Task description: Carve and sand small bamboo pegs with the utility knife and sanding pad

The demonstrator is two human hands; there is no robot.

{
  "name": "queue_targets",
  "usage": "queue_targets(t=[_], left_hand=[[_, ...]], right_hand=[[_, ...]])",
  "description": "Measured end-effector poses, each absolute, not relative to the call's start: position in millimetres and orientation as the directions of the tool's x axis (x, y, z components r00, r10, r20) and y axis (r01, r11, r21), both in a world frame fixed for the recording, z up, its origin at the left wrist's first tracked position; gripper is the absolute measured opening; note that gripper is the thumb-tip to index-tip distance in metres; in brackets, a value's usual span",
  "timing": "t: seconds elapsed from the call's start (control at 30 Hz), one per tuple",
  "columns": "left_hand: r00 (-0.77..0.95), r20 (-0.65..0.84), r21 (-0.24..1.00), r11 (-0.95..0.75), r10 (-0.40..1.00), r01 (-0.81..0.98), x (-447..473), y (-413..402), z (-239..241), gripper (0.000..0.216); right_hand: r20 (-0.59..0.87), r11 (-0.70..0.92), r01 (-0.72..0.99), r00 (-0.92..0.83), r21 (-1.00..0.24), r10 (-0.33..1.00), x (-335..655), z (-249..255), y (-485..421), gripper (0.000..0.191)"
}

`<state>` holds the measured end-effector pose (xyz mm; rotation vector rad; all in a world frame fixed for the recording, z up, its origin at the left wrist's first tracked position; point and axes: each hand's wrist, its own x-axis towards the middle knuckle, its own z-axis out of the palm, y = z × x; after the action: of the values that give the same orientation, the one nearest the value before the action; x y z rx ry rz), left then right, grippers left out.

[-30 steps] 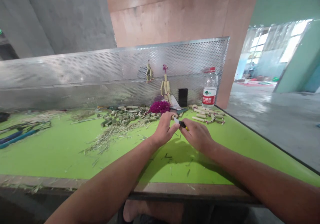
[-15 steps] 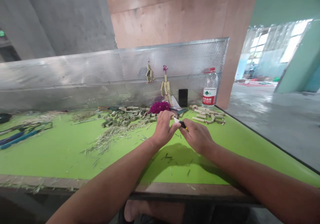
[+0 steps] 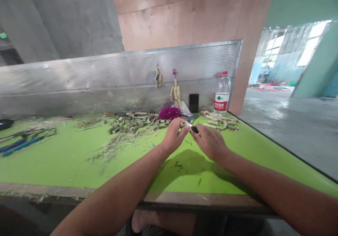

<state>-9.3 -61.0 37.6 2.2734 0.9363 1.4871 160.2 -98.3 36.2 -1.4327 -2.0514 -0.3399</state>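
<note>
Although the fingers hide most of it, the short bamboo segment (image 3: 182,124) can be placed: just in front of and to the right of the magenta fibre tuft (image 3: 169,113), pinched at the fingertips of the left hand (image 3: 173,136). Head view only. The left hand is closed in a pinch, not a full fist. The right hand (image 3: 208,141) is clenched around the black-and-yellow handle of a small craft knife (image 3: 194,129), with the bright blade reaching to the segment, at or just beside its surface; contact cannot be confirmed at this resolution.

Handling estimate: the segment appears light, stiff and hollow, small enough to twist or slip in a pinch, and likely to split along the grain. Best held by its body, with fingertips clear of the blade side. The knife seems best kept by the handle alone.

Surroundings, relative to the tuft: a heap of cut bamboo pieces (image 3: 129,124) lies to its left, with loose shavings (image 3: 113,151) nearer the person on the green tabletop (image 3: 66,169). Notched bamboo parts (image 3: 219,121) lie to its right. Behind it stand a jointed bamboo-and-wood figure (image 3: 175,94), a phone (image 3: 193,103) and a water bottle (image 3: 221,92), against a perforated metal panel (image 3: 132,72).
</note>
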Motion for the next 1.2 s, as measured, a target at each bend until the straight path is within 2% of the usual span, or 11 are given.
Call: queue_targets(t=[0.1,0.2,0.43,0.8,1.2], left_hand=[[0.27,0.621,0.652,-0.676,0.736,0.344,-13.0,-57.8,36.8,0.027],[0.249,0.613,0.676,-0.661,0.75,0.326,-15.7,-54.8,35.5,0.034],[0.324,0.629,0.635,-0.707,0.707,0.311,-14.3,-57.5,33.2,0.033],[0.324,0.602,0.653,-0.683,0.73,0.328,-16.3,-61.0,36.3,0.037],[0.36,0.633,0.583,-0.728,0.685,0.36,-16.5,-60.1,38.6,0.043]], right_hand=[[0.608,0.369,0.914,-0.198,-0.167,0.768,161.0,38.1,-98.6,0.03],[0.592,0.399,0.899,-0.224,-0.182,0.774,160.7,38.8,-99.2,0.031],[0.535,0.464,0.871,-0.317,-0.162,0.783,158.8,35.5,-99.9,0.032],[0.538,0.47,0.866,-0.319,-0.169,0.781,158.0,35.6,-101.7,0.031],[0.512,0.491,0.849,-0.338,-0.196,0.79,157.0,36.2,-103.7,0.027]])
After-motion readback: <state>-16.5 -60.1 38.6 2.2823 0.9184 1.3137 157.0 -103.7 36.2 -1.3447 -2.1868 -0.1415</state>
